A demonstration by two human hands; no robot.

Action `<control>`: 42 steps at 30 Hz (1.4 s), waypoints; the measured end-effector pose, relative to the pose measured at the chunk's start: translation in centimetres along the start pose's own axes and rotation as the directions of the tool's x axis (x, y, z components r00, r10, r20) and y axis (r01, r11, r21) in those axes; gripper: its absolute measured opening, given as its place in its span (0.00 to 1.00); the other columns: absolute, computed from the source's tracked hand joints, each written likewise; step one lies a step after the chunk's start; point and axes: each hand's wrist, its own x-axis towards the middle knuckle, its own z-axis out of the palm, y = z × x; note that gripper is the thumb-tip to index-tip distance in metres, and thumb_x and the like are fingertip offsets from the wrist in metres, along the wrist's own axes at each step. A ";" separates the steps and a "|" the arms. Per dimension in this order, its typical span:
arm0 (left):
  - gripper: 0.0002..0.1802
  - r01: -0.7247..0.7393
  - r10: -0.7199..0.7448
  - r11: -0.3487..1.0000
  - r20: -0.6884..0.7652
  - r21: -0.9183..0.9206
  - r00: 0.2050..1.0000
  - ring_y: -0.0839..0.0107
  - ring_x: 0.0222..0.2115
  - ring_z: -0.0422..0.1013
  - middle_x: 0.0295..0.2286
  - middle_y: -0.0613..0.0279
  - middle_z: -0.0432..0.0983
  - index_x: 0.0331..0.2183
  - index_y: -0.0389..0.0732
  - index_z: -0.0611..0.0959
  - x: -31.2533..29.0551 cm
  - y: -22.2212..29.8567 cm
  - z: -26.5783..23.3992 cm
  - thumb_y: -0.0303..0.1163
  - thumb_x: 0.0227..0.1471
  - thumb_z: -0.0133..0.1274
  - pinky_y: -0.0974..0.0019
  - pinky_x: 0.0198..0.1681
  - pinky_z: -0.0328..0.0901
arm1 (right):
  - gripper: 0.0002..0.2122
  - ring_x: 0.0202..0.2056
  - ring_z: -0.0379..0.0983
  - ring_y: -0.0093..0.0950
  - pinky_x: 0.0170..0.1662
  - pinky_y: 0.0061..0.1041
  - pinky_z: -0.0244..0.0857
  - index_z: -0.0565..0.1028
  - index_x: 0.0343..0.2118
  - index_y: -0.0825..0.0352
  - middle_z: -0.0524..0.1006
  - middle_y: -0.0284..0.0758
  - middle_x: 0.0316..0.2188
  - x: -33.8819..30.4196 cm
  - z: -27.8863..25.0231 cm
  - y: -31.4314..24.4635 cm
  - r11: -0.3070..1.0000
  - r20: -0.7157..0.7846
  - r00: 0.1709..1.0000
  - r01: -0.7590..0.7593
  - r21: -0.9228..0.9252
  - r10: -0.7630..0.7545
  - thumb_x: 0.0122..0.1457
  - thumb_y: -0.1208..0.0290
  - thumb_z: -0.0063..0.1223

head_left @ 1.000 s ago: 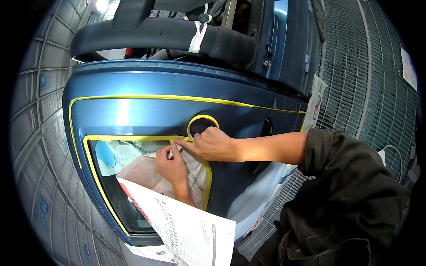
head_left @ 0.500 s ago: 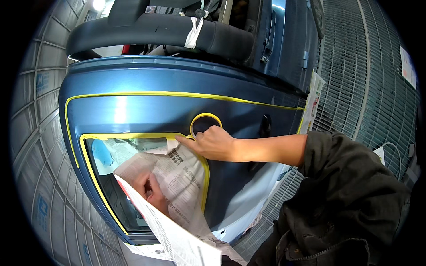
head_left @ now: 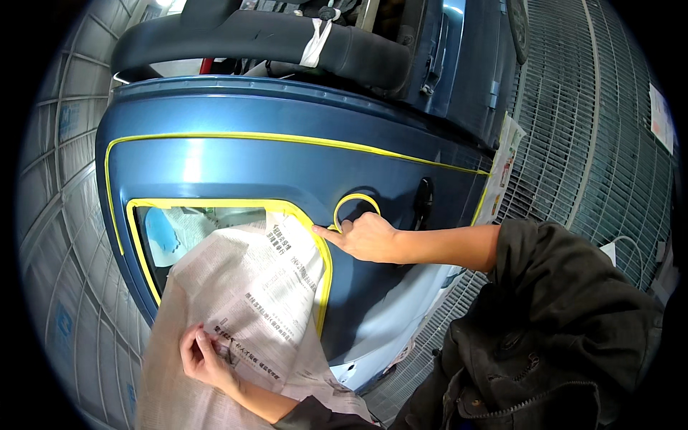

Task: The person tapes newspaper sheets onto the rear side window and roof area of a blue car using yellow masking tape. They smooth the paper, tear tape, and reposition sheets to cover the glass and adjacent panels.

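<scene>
In my right hand (head_left: 369, 236) is a roll of yellow masking tape (head_left: 357, 196), its index finger pressed at the curved upper right corner of the taped window border (head_left: 215, 203). A newspaper sheet (head_left: 272, 287) lies over most of the window, its upper and right edges along that yellow tape. My left hand (head_left: 206, 356) is on the lower part of the sheet, fingers curled and thumb closed against them, seemingly pinching the paper. The window glass (head_left: 159, 265) shows only at the left; the paper hides the rest.
The window belongs to a blue car panel (head_left: 236, 168) with a second yellow tape line (head_left: 272, 135) across it. A black door handle (head_left: 424, 203) sits right of the roll. Beyond are a black bumper (head_left: 236, 39), floor grating (head_left: 559, 129) and sheeted wall (head_left: 72, 215).
My right hand and the tape roll have moved rightward to the window corner. My left hand has come down and left, and the folded newspaper flap now spreads out over the glass.
</scene>
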 end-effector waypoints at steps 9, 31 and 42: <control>0.26 0.005 0.685 0.066 -0.049 0.998 0.727 0.65 0.48 0.69 0.48 0.60 0.74 0.46 0.43 0.79 -8.4 -0.6 -8.3 0.44 0.47 0.66 0.62 0.48 0.67 | 0.31 0.13 0.68 0.26 0.13 0.27 0.58 0.57 0.64 0.71 0.72 0.32 0.15 -1.1 1.6 -1.5 0.998 0.117 0.991 0.063 0.002 -0.063 0.54 0.73 0.46; 0.21 -0.210 0.421 0.693 -0.150 0.689 0.895 0.64 0.33 0.76 0.35 0.52 0.79 0.42 0.31 0.80 -1.9 -20.3 -30.8 0.39 0.53 0.58 0.61 0.35 0.71 | 0.16 0.26 0.76 0.38 0.27 0.37 0.69 0.72 0.46 0.65 0.76 0.41 0.24 -0.9 -1.0 -7.1 0.814 -0.246 0.956 0.011 0.581 0.163 0.53 0.77 0.54; 0.13 -0.313 0.312 0.937 0.030 0.154 0.950 0.70 0.33 0.76 0.32 0.58 0.79 0.41 0.35 0.78 11.8 -14.6 -17.3 0.29 0.52 0.53 0.69 0.39 0.69 | 0.26 0.45 0.68 0.32 0.47 0.33 0.62 0.72 0.52 0.58 0.69 0.33 0.49 7.1 -4.9 -8.6 0.976 -0.537 0.823 0.217 -0.003 -0.185 0.46 0.74 0.63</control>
